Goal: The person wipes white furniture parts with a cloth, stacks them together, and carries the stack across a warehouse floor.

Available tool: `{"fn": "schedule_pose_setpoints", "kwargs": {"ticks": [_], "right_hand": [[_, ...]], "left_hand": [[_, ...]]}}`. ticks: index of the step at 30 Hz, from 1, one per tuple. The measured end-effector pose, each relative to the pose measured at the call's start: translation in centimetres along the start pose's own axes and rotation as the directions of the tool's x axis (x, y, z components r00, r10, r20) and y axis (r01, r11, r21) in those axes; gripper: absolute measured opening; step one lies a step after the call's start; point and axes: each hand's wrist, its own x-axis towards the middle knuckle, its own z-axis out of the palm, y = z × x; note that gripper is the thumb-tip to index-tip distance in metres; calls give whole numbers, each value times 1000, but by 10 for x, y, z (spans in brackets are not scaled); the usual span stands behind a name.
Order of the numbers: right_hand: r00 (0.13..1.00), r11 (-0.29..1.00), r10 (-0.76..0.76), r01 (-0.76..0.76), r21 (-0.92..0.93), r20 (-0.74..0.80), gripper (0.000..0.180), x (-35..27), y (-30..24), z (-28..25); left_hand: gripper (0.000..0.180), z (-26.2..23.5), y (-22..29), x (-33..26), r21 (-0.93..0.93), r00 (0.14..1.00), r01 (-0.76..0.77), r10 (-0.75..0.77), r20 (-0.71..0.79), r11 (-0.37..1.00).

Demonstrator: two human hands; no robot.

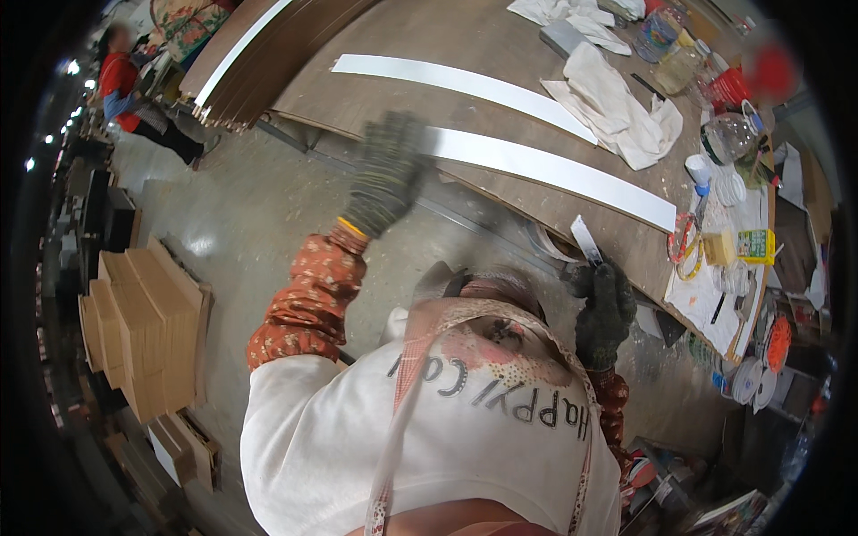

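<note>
My left hand [391,170], in a dark grey knit glove with a yellow cuff edge, is at the table's near edge, over the left end of the nearer white strip [554,175]. Motion smears its fingers, so I cannot tell whether they grip the strip. In my right hand [605,313], also in a dark glove, is a scraper [585,239] with a flat pale blade, held upright beside the table edge. A second long white strip [465,84] lies farther back on the brown table [375,98], roughly alongside the first.
A stack of long brown boards [277,49] rests at the far left. White cloths [617,107], bottles [660,34], orange-handled scissors [688,246] and a yellow box [757,247] crowd the right side. Cardboard stacks [147,330] stand on the floor at left. A person in red [121,85] stands beyond.
</note>
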Motion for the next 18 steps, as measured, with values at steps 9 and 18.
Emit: {"fn": "schedule_pose_setpoints", "kwargs": {"ticks": [9,18], "right_hand": [[994,998,66,-64,24,-93,27,-17,12,-8],[978,988,115,-94,123,-176,20,-26,8,-7]], "left_hand": [[77,12,-46,-34,154,977,104,-130,170,983],[74,0,-28,36,134,896,-181,108,430,974]]}}
